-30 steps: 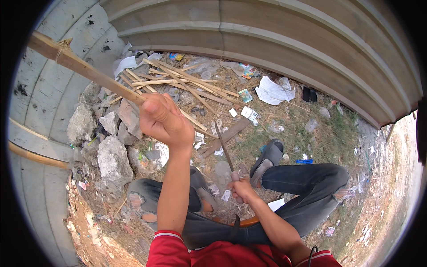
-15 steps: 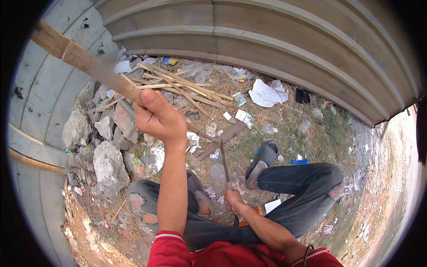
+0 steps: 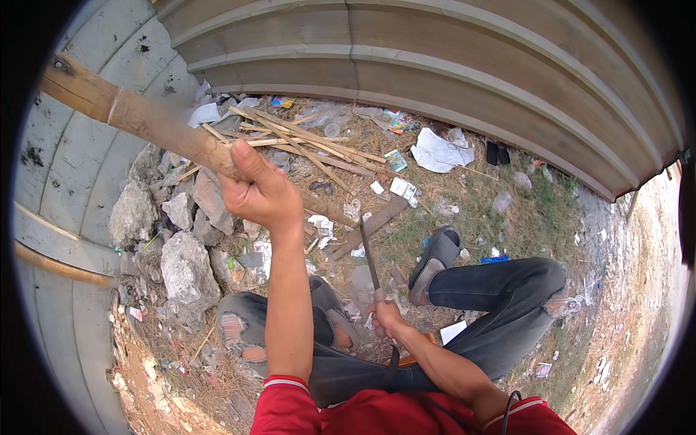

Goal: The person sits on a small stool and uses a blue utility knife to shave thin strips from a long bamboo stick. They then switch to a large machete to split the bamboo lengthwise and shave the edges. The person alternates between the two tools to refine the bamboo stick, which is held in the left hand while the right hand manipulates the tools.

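Note:
My left hand (image 3: 257, 190) is closed around a bamboo pole (image 3: 156, 125), thumb along its upper side. The pole slants from the upper left down past the hand, and its lower end comes close to the knife's tip. In my right hand (image 3: 388, 319), low between my legs, is the handle of a long knife (image 3: 368, 254) with a narrow dark blade pointing up and away. Whether the blade touches the bamboo I cannot tell. Beneath the pole's lower end lies a flat brown plank (image 3: 377, 225).
Split bamboo strips (image 3: 312, 145) lie in a loose pile ahead. Rough rocks (image 3: 185, 264) sit at the left by a pale panel wall (image 3: 80, 167). A ribbed metal wall (image 3: 435, 43) runs across the far side. Paper scraps (image 3: 442, 152) and plastic litter the dry grass.
The whole view has shifted slightly. The bamboo in my left hand sits at a slightly flatter slant, and its lower part shows wider. My right hand keeps its hold on the knife.

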{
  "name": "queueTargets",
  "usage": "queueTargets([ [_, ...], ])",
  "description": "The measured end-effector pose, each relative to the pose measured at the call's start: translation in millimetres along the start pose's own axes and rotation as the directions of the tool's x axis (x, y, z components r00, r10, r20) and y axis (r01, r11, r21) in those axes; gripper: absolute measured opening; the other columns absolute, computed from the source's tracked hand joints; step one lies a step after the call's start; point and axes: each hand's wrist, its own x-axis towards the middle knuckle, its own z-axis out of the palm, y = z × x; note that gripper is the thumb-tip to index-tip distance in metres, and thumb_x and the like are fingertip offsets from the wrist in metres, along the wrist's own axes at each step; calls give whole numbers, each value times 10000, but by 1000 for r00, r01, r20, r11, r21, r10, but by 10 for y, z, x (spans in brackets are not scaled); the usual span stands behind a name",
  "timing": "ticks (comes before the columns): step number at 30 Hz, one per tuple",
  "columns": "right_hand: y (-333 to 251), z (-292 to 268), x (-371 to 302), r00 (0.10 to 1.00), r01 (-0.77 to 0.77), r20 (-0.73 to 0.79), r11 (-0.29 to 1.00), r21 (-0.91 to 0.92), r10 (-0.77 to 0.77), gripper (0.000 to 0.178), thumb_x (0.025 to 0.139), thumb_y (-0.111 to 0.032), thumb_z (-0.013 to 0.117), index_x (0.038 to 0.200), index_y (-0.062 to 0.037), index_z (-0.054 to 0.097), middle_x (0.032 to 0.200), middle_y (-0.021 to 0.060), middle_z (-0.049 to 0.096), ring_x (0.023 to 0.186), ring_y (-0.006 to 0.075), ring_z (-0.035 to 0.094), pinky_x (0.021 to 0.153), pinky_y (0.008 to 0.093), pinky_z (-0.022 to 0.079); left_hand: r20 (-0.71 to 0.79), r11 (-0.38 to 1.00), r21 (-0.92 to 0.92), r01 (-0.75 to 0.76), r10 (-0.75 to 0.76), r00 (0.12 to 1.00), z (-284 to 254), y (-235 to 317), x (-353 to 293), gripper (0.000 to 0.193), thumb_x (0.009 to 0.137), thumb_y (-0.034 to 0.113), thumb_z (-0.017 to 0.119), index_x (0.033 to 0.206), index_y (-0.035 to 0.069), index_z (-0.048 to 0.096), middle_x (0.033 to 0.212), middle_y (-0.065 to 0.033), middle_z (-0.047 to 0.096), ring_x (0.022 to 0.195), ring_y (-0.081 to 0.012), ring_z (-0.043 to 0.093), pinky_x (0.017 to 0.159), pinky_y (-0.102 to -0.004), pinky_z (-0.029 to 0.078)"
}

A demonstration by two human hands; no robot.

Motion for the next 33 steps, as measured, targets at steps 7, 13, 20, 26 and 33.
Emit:
queueTargets([
  [7,-648,-93,-96,859,497,-1,836,-230,-511,220,743,-162,741,654,14,642,532,65,578,463,195,583,455,356,419,-16,1000,-26,-5,5,1000,-189,72,19,414,1051,314,547,731,63,470,547,14,474,464,-63,457,446,-229,355],
  [13,-691,-142,-103,841,533,-123,846,21,-527,152,789,-26,680,693,-17,562,548,10,459,409,136,435,394,305,365,12,964,-264,-14,17,1000,-204,45,85,399,1050,253,517,708,78,407,539,-5,407,432,-83,376,434,-215,296],
  [20,-644,-209,-53,868,481,-196,870,102,-457,146,796,-26,682,708,-6,568,549,11,447,407,139,424,387,310,366,441,710,-596,376,-102,892,-385,77,309,296,914,152,538,678,75,377,519,-7,329,407,-76,279,416,-216,252],
  [26,-680,-246,-59,867,473,-174,881,-6,-467,134,801,-45,700,752,-6,582,573,24,488,417,140,458,389,314,384,666,638,-532,557,-91,740,-414,35,262,273,857,150,589,677,62,404,525,-8,347,416,-67,265,413,-225,237],
  [33,-684,-209,-119,842,495,-155,855,-154,-516,283,795,-179,750,649,12,602,547,74,565,468,166,546,468,352,424,826,597,-422,683,-56,560,-352,15,202,259,819,147,620,682,49,423,558,-3,358,470,-63,259,447,-241,234],
])
